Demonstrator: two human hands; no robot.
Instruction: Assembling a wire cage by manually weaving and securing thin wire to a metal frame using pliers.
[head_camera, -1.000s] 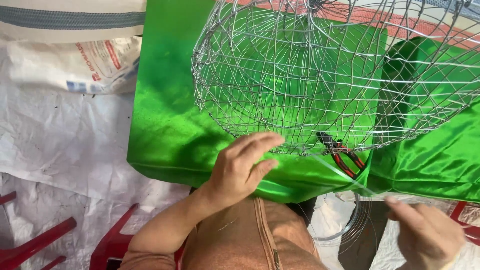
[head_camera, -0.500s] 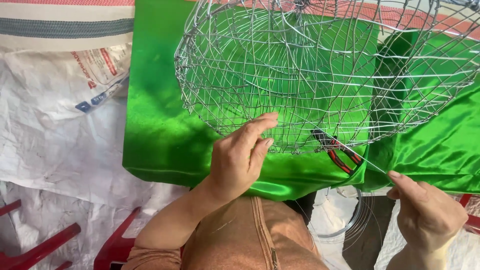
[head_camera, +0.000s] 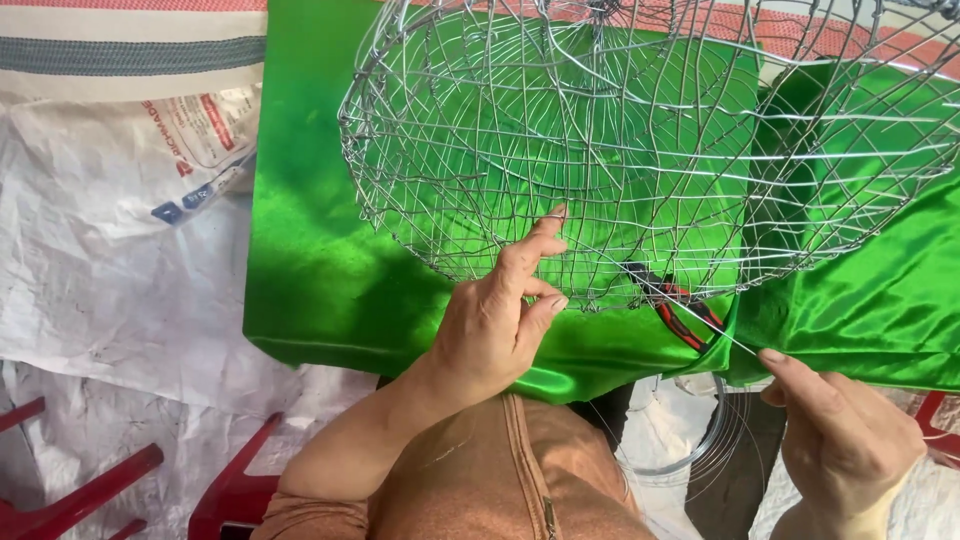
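Observation:
A large round basket of woven silver wire (head_camera: 620, 150) lies on a table draped in shiny green cloth (head_camera: 320, 270). My left hand (head_camera: 495, 320) is raised against the basket's near rim, its forefinger and thumb pinching the mesh. My right hand (head_camera: 835, 440) is lower, off the table's edge at the right, its fingertips pinched on a thin wire strand (head_camera: 700, 320) that runs up to the basket rim. Red-handled pliers (head_camera: 680, 315) lie on the cloth under the basket's near edge, between my two hands.
White woven sacks (head_camera: 120, 260) cover the floor at the left. Red plastic stool legs (head_camera: 90, 480) show at the bottom left. A coil of wire (head_camera: 690, 440) hangs below the table edge near my right hand. My knee in tan cloth (head_camera: 490, 480) is at the bottom.
My left hand has slid up the basket rim and pinched the mesh. My right hand has risen and drawn the wire strand taut. The view has shifted slightly.

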